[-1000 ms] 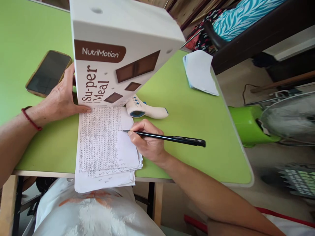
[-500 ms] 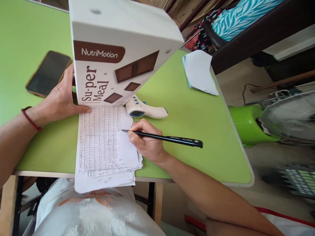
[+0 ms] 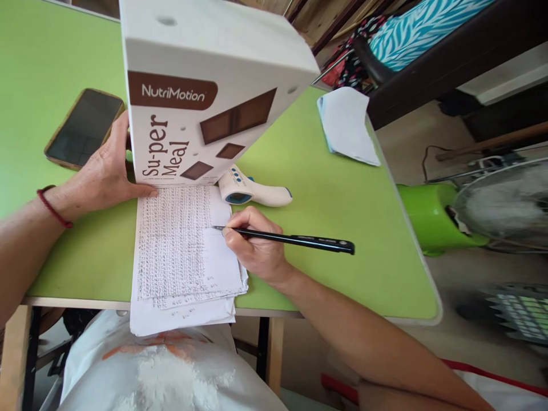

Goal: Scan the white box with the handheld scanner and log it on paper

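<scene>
My right hand [image 3: 256, 244] pinches a slim black pen [image 3: 295, 238], its tip touching the top sheet of a stack of paper [image 3: 222, 257]. Dense rows of small handwritten marks fill most of that sheet. At the upper left of the stack, my left hand [image 3: 99, 166] holds the lower left edge of a white NutriMotion box [image 3: 171, 125]. Its thumb lies in front, over the paper's top edge, while the other fingertips are hidden beside and behind the box. The box stands upright over the paper's upper end. Against its lower right side lies a white and blue infrared thermometer [image 3: 259, 193].
A phone in a brown case [image 3: 83, 130] lies left of the box on the green table [image 3: 342, 240]. Folded white paper [image 3: 346, 125] rests near the right edge. Beyond that edge are a green-based fan [image 3: 432, 217] and a dark wooden beam [image 3: 428, 68].
The pen has shifted very slightly to the right, with my right hand moving a touch along with it. My left hand, the box and the papers have stayed put.
</scene>
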{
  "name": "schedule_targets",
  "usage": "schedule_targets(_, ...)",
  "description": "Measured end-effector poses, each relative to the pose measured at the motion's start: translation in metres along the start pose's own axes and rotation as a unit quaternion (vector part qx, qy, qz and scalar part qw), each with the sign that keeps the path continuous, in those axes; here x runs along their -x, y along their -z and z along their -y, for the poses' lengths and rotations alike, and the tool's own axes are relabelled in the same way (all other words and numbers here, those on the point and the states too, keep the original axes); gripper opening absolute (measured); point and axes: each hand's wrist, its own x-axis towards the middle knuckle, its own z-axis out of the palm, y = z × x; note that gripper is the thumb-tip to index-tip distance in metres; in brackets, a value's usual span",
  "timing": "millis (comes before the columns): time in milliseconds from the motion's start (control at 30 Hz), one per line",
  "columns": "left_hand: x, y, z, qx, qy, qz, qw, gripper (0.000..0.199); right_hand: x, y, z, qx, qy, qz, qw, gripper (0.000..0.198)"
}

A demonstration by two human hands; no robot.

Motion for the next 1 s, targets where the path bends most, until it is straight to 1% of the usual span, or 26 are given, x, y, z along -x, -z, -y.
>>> schedule_targets(100,0.0,0.0,0.0,-0.001,0.003,0.003,1.0,0.115,0.0,-0.002,-0.001,-0.011,-0.003,0.009,1.0,0.017)
schedule_targets(167,-0.001,0.0,0.0,-0.003,0.0,0.004,1.0,0.115,0.0,-0.002,-0.001,-0.008,0.005,0.002,1.0,0.018)
schedule_targets(233,-0.001,0.0,0.0,-0.005,-0.005,0.001,1.0,0.114,-0.002,0.001,0.0,0.009,0.03,-0.021,0.999,0.019)
schedule_targets(300,-0.001,0.0,-0.001,-0.008,-0.006,0.002,1.0,0.115,-0.005,0.009,0.003,0.055,0.081,-0.039,0.994,0.019)
schedule_targets(367,-0.001,0.0,-0.001,-0.007,0.001,0.009,1.0,0.119,-0.009,0.023,0.008,0.137,0.151,-0.028,0.979,0.021)
schedule_targets(400,0.0,0.0,-0.001,-0.005,0.004,0.012,1.0,0.12,-0.011,0.032,0.01,0.188,0.183,-0.01,0.965,0.022)
schedule_targets(433,0.0,0.0,-0.001,-0.003,0.008,0.015,1.0,0.12,-0.012,0.04,0.012,0.239,0.204,0.014,0.949,0.023)
schedule_targets(500,0.0,0.0,0.0,0.003,0.013,0.017,1.0,0.117,-0.013,0.056,0.015,0.333,0.218,0.064,0.915,0.022)
schedule_targets(567,-0.001,0.0,-0.001,0.003,0.014,0.023,1.0,0.122,-0.012,0.068,0.017,0.411,0.207,0.114,0.881,0.02)
schedule_targets(667,-0.001,0.001,-0.005,0.007,0.023,0.024,0.999,0.131,-0.007,0.077,0.016,0.506,0.172,0.18,0.826,0.019)
schedule_targets(700,-0.001,0.001,-0.007,0.011,0.031,0.021,0.999,0.129,-0.006,0.078,0.015,0.529,0.153,0.196,0.811,0.02)
schedule_targets(767,0.0,0.002,-0.012,0.022,0.045,0.014,0.999,0.123,-0.004,0.078,0.011,0.562,0.109,0.215,0.792,0.022)
schedule_targets(833,0.001,0.002,-0.014,0.031,0.048,0.014,0.998,0.119,-0.003,0.078,0.007,0.575,0.076,0.223,0.784,0.022)
schedule_targets(900,0.002,0.001,-0.013,0.035,0.046,0.013,0.998,0.118,-0.003,0.079,0.003,0.578,0.06,0.23,0.781,0.022)
schedule_targets(933,0.002,0.001,-0.012,0.036,0.046,0.013,0.998,0.119,-0.003,0.08,0.002,0.573,0.057,0.233,0.784,0.023)
schedule_targets(1000,0.002,0.001,-0.01,0.038,0.044,0.012,0.998,0.119,-0.006,0.082,0.001,0.547,0.053,0.223,0.805,0.022)
